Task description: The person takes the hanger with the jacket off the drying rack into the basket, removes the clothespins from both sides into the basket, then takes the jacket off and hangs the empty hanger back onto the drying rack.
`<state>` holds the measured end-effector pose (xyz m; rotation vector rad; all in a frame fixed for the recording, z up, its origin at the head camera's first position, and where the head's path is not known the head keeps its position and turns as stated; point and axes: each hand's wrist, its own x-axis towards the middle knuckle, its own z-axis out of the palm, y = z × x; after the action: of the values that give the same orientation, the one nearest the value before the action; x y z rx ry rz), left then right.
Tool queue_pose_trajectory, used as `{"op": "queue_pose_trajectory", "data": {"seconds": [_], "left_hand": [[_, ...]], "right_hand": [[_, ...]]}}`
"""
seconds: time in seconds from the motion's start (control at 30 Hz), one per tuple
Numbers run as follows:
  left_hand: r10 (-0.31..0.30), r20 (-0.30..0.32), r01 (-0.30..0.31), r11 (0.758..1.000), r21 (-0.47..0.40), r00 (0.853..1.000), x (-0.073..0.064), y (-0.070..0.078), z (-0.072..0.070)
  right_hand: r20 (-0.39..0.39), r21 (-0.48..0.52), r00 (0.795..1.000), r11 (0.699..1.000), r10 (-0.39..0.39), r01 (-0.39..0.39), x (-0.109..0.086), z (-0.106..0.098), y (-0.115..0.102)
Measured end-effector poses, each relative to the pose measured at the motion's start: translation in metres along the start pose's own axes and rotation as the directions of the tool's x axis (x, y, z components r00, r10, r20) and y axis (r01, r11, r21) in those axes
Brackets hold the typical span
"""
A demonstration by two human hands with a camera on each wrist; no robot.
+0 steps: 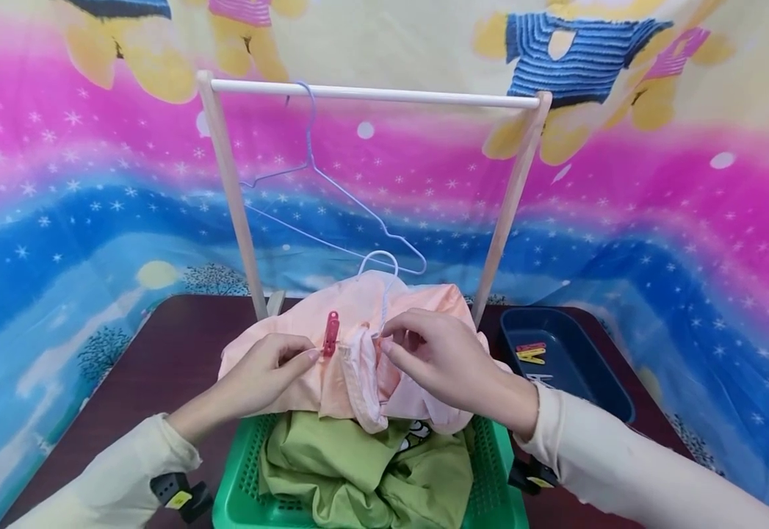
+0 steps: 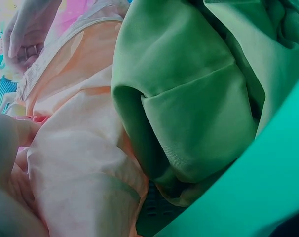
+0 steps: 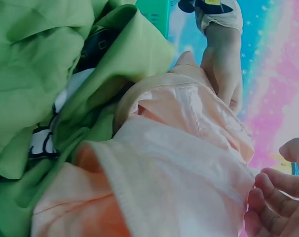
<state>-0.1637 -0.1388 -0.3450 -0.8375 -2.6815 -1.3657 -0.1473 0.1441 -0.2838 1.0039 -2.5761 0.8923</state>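
Observation:
A pale pink garment (image 1: 278, 400) lies bunched over the basket, its white-edged opening facing me. The hook of a white hanger (image 1: 379, 254) rises out of it. A red clothespin (image 1: 331, 334) stands upright at the left of the opening. Beside its lower end, my left hand (image 1: 272, 371) pinches the pink cloth between thumb and forefinger. My right hand (image 1: 440, 360) is at the right of the hanger's neck, thumb and fingers apart, fingertips touching the cloth in the right wrist view. Folds hide the hanger's arms.
A green basket (image 1: 499, 470) holds a bunched green garment (image 1: 364, 463) under the pink one. Behind stands a rack with a white rail (image 1: 384, 94), where a lilac hanger (image 1: 351, 198) hangs. On the right, a dark blue tray (image 1: 605, 382) contains several clothespins (image 1: 531, 353).

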Motion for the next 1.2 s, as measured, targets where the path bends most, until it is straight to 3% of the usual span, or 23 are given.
{"op": "queue_pose_trajectory", "data": {"seconds": [0.33, 0.7, 0.97, 1.2], "left_hand": [[0.001, -0.001, -0.001, 1.000, 0.007, 1.000, 0.002, 0.002, 0.000], [0.009, 0.003, -0.009, 1.000, 0.005, 1.000, 0.001, 0.003, 0.000], [0.011, 0.000, -0.011, 1.000, 0.014, 1.000, 0.000, 0.003, 0.001], [-0.009, -0.006, 0.009, 1.000, 0.030, 1.000, -0.002, 0.004, 0.002]], "right_hand": [[0.033, -0.022, 0.999, 0.999, -0.037, 0.037, 0.021, 0.005, -0.009], [0.125, -0.041, 0.992, 0.999, 0.031, -0.027, 0.046, 0.014, -0.019], [0.188, -0.122, 0.978, 0.990, 0.088, -0.066, 0.061, 0.018, -0.024], [0.243, -0.154, 0.967, 0.987, 0.075, -0.037, 0.069, 0.021, -0.025]]}}
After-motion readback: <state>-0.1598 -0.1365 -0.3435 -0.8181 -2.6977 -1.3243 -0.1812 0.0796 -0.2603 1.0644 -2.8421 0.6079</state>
